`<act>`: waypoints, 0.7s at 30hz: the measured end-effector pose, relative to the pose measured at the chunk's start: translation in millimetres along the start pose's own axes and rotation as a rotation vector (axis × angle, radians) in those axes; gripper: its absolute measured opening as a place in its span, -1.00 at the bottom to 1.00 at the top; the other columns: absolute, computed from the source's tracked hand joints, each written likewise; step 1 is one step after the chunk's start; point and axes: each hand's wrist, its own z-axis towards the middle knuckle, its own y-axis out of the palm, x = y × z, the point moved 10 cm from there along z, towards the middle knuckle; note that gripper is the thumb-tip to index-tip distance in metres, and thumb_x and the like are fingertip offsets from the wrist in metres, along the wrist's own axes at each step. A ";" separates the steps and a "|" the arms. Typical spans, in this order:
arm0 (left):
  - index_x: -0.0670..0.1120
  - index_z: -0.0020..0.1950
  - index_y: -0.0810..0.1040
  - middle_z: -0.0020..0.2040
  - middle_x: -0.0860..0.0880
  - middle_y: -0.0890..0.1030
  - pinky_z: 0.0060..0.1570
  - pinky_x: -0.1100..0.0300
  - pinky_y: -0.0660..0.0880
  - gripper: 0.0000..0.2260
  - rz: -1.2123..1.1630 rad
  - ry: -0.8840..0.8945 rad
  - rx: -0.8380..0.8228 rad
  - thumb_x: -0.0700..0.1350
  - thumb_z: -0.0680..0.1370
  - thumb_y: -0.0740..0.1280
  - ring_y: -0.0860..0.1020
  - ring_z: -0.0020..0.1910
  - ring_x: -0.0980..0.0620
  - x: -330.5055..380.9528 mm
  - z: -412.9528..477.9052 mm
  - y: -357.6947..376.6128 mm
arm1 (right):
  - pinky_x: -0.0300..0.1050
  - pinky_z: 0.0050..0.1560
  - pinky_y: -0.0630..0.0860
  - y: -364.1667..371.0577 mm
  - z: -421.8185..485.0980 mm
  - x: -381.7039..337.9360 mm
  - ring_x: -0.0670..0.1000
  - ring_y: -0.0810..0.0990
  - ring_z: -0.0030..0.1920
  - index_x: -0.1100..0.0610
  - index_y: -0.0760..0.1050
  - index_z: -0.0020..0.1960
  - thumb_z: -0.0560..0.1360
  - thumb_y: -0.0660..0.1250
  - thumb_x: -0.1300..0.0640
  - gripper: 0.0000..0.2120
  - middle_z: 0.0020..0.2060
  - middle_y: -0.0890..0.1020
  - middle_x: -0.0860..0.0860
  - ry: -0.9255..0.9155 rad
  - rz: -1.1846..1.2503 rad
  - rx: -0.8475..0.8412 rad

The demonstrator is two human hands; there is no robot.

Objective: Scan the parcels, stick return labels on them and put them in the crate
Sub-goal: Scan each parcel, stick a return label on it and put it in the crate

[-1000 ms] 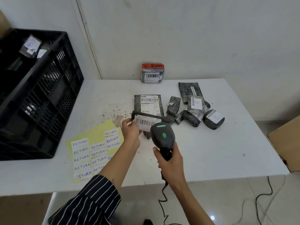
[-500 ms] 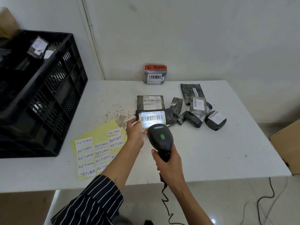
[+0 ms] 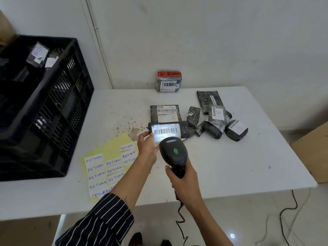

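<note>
My left hand (image 3: 148, 147) pinches the left end of a black-wrapped parcel (image 3: 167, 130), tilted up with its barcode label facing me. My right hand (image 3: 183, 178) grips the handle of a black barcode scanner (image 3: 173, 152); its head points at the label, which is lit bright white, and a green light glows on the scanner. A yellow sheet of handwritten RETURN labels (image 3: 108, 166) lies on the white table (image 3: 230, 166) left of my left arm. The black plastic crate (image 3: 44, 107) stands at the table's left end with labelled parcels inside.
Several more black parcels (image 3: 213, 119) lie behind and right of the held one; a flat one (image 3: 166, 113) lies just behind it. An orange-taped parcel (image 3: 168, 81) stands by the wall. A cardboard box (image 3: 314, 153) sits off the right edge. The scanner cable (image 3: 181, 222) hangs to the floor.
The parcel's label has been turned up to face the scanner and is now lit by the scan light. Both hands have stayed almost in place.
</note>
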 end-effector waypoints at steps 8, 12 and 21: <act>-0.08 0.10 0.37 0.03 -0.14 0.56 -0.07 0.12 0.50 -0.90 0.018 -0.023 -0.019 -0.23 0.61 0.21 0.52 -0.02 -0.05 0.0 4.5 -1.3 | -0.09 -0.25 0.54 6.0 -0.7 2.8 -0.07 0.50 -0.32 -0.10 0.37 -0.08 0.45 0.37 0.15 -0.78 -0.27 0.57 -0.01 0.030 -0.018 0.018; -0.09 0.10 0.37 0.04 -0.15 0.55 0.01 0.08 0.51 -0.90 0.017 -0.019 -0.027 -0.24 0.61 0.20 0.52 0.00 -0.06 0.8 8.0 -4.1 | -0.05 -0.25 0.54 8.4 -0.8 3.9 -0.06 0.50 -0.33 -0.04 0.39 -0.06 0.44 0.37 0.15 -0.81 -0.28 0.57 0.03 0.038 -0.031 0.030; -0.09 0.11 0.38 -0.02 -0.13 0.55 0.03 0.09 0.50 -0.89 -0.021 -0.047 -0.038 -0.25 0.61 0.19 0.52 -0.07 -0.03 -1.9 14.2 -5.4 | -0.31 -0.34 0.46 14.4 0.9 5.6 -0.12 0.48 -0.36 0.02 0.41 0.01 0.46 0.37 0.16 -0.81 -0.32 0.55 -0.03 0.054 -0.028 0.011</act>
